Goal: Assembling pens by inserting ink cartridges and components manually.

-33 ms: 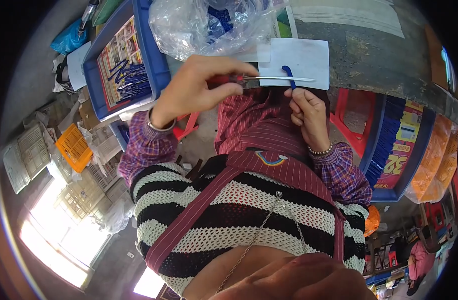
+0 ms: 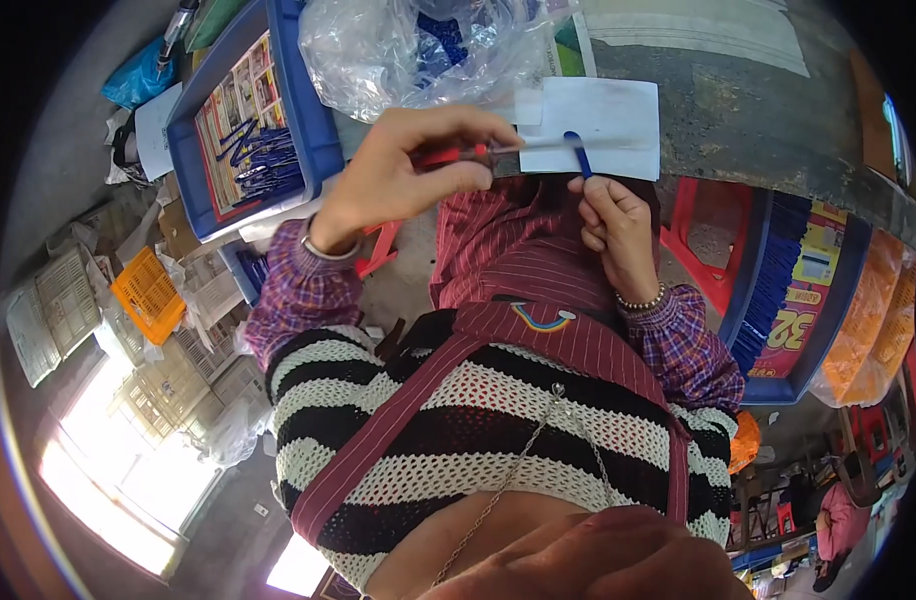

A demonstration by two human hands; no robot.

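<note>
My left hand (image 2: 403, 165) is closed around the red handle of a knife (image 2: 456, 155). Its long thin blade reaches right, smeared by motion, across the tip of a small blue plastic piece (image 2: 580, 155). Whether blade and piece touch I cannot tell. Thumb and fingers of my right hand (image 2: 618, 225) pinch the lower end of this slim blue piece, which stands up from them. Behind both lies a white sheet of paper (image 2: 628, 110) at the table's near edge.
Clear plastic bags (image 2: 348, 60) with blue pieces lie on the grey table (image 2: 728, 110). A blue crate (image 2: 323, 130) with similar blue pieces stands left, another blue crate (image 2: 838, 310) right. Red stool legs (image 2: 683, 225) stand below the table edge. An orange basket (image 2: 148, 295) sits far left.
The knife blade, sharp before, is now blurred and has swung slightly upward. My left hand has shifted a little; my right hand and the blue piece stay in place.
</note>
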